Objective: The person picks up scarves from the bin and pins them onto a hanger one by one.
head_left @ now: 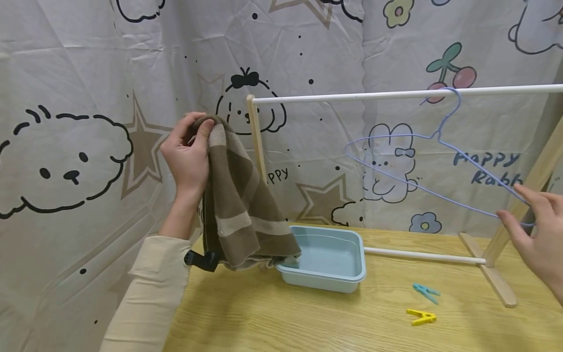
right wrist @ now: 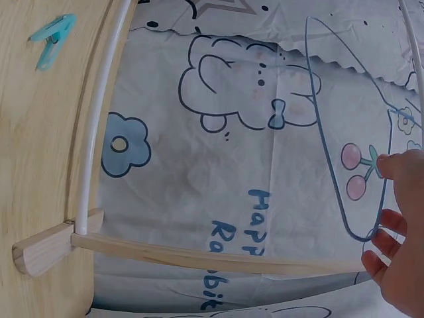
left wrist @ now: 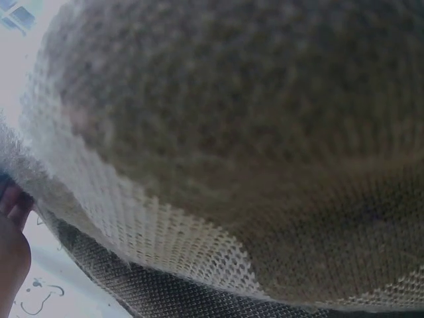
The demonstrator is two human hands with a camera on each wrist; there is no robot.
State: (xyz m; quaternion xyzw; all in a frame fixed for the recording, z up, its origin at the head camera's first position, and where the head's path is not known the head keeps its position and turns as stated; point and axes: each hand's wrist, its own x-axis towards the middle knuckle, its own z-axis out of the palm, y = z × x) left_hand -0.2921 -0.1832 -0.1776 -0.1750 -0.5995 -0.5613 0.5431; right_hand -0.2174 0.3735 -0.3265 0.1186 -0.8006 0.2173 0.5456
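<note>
My left hand [head_left: 189,151] pinches a brown and beige checked knit cloth [head_left: 242,195] by its top, between thumb and fingers. The cloth hangs down in folds, its lower right corner overlapping the blue basin [head_left: 325,283]. Close-up knit cloth [left wrist: 232,132] fills most of the left wrist view. My right hand [head_left: 536,230] holds the right end of a blue wire hanger [head_left: 391,181], index finger at the upper wire and thumb at the lower one. Hooked over the white rod [head_left: 352,97], the hanger [right wrist: 324,146] tilts down toward that hand.
The rod is part of a rack with wooden posts [head_left: 256,142] and a wooden foot [head_left: 492,274]. A lower white bar [head_left: 422,255] runs behind the basin. A teal clothespin [head_left: 425,292] and a yellow clothespin [head_left: 421,317] lie on the wooden table [head_left: 308,322]. Printed curtain hangs behind.
</note>
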